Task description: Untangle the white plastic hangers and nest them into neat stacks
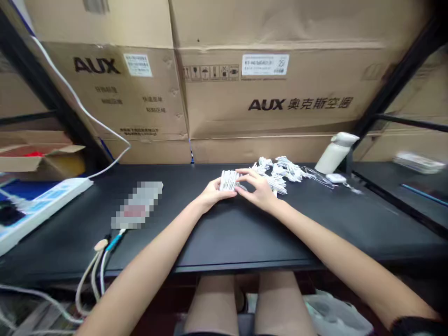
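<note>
A bundle of thin white strips [228,180] is held up just over the black table in my left hand [211,194], with the thumb in front and the fingers behind. My right hand [258,189] curves around the bundle's right side, its thumb and fingertips touching that edge. Something thin and greyish shows between the right thumb and fingers, too blurred to name. Just behind my right hand lies a loose pile of similar white bundles [289,169], partly covered by that hand. What exactly the strips are cannot be made out.
The black table [224,238] meets large cardboard boxes [224,102] at its back. A white bottle [335,154] stands right, near clear thin strips [320,177] and a small white object [336,178]. Left are a blurred-out device [140,205] with cables, a power strip [42,207] and an opened carton [38,156].
</note>
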`<state>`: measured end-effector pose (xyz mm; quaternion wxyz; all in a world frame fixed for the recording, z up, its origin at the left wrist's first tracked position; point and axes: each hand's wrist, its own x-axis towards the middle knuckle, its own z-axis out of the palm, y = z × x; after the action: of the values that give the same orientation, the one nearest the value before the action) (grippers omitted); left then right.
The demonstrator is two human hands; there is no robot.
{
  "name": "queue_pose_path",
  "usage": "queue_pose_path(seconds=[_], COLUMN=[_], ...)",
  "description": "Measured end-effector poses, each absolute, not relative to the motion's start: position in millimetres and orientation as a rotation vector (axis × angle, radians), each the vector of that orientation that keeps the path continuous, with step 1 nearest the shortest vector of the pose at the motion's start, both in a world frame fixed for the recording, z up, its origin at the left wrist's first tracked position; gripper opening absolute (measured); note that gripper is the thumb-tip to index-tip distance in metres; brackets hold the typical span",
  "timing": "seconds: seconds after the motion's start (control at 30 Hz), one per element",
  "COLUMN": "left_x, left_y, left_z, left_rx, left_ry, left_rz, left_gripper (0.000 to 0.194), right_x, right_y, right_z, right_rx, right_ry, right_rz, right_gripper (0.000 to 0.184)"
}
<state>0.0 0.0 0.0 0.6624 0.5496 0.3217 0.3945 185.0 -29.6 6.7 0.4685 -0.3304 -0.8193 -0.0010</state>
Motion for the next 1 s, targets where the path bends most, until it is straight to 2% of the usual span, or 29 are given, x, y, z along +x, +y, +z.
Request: queue_pose_path(seconds=[0.13, 0.47, 0.77, 1.0], left_x=[2.2, 6.7, 6.7, 5.8], left_y=[-3.5, -3.2, -9.2, -7.2], left_z=[1.2, -4.8, 0.8, 3.9], left_rx=[1.245, 1.27, 1.37, 1.367], left_ry=[0.746, 0.761, 0.788, 0.898], left_rz=[0.92, 1.01, 0.967, 0.955], left_gripper=[0.053, 0.055, 0.053, 0.05], right_x=[184.9, 186.7, 185.5, 182.5], right_y=[-29.0, -29.7, -28.8, -31.7], right_z=[3.9, 6.5, 1.2, 2.7], right_rx=[-0.832, -0.837, -0.846, -0.788], right_ry=[-1.939, -1.981, -1.997, -2.0], right_rz=[0.016, 0.079, -0.171, -0.027], right_gripper=[0.005, 0.005, 0.002, 0.006])
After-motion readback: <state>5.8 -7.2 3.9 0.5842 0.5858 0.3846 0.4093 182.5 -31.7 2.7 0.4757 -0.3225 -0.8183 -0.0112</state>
